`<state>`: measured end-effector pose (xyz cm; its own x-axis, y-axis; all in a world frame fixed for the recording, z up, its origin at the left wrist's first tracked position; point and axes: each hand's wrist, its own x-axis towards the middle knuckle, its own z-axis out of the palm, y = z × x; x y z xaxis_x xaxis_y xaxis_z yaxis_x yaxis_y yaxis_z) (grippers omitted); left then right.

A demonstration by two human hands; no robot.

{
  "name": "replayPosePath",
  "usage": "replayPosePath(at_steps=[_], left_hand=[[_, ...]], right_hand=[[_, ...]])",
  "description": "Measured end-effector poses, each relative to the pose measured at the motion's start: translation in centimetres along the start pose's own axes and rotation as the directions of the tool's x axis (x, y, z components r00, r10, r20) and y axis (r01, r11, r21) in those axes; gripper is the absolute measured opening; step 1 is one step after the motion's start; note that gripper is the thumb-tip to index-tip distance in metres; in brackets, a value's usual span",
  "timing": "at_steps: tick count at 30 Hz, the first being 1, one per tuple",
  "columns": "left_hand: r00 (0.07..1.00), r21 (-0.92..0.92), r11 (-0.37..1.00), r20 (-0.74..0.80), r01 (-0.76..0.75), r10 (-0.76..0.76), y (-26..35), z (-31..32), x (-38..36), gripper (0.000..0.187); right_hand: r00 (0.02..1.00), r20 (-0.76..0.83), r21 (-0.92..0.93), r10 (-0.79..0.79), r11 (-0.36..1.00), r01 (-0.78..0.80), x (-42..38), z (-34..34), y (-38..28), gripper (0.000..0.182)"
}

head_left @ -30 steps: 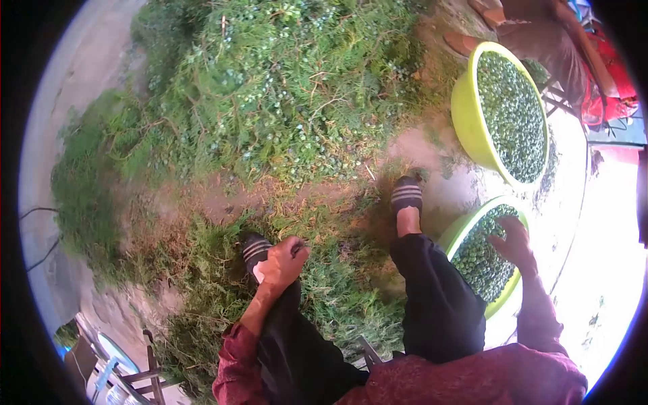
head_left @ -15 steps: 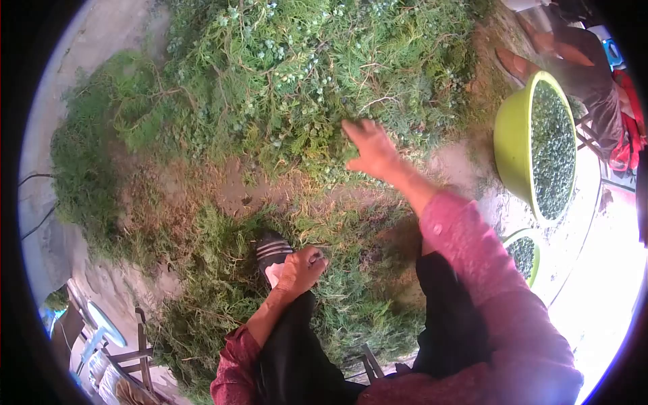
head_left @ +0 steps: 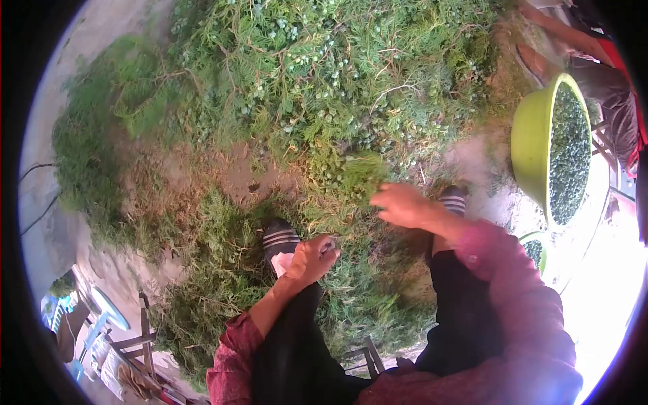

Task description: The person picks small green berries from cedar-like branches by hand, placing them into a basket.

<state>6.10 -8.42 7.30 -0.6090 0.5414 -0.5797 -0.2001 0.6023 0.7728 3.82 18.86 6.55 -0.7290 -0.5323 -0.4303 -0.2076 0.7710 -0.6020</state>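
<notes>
My right hand (head_left: pixel 401 204) is closed on a green sprig (head_left: pixel 361 174) with small berries, held just below the big pile of cut green branches (head_left: pixel 324 74). My left hand (head_left: pixel 312 258) rests loosely curled on my left knee, above my striped sandal (head_left: pixel 279 241); whether anything is in it cannot be made out. A lime-green basin (head_left: pixel 533 145) full of small green berries stands at the right. A second green basin (head_left: pixel 536 248) peeks out behind my right sleeve.
Trimmed green twigs (head_left: pixel 216 283) cover the ground around my feet. Another person's leg and sandal (head_left: pixel 536 57) show at the top right beside the basin. A chair frame and plastic clutter (head_left: pixel 128 351) lie at the lower left. Bare concrete (head_left: pixel 74 61) runs along the left.
My right hand went from the near basin up to the branch pile, then pulled back toward me with a sprig. My left hand stayed on the knee.
</notes>
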Motion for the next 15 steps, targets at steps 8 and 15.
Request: replayPosePath(at_steps=[8, 15], left_hand=[[0.999, 0.068, 0.997, 0.020, -0.028, 0.027, -0.3, 0.9, 0.0, 0.020], [0.999, 0.095, 0.995, -0.036, 0.023, -0.020, 1.2, 0.0, -0.8, 0.024]], right_hand=[[0.861, -0.464, 0.327, 0.210, 0.944, -0.054, 0.0, -4.5, 1.8, 0.015], [0.904, -0.342, -0.158, 0.258, 0.932, -0.325, -0.9, -3.4, 2.9, 0.005]])
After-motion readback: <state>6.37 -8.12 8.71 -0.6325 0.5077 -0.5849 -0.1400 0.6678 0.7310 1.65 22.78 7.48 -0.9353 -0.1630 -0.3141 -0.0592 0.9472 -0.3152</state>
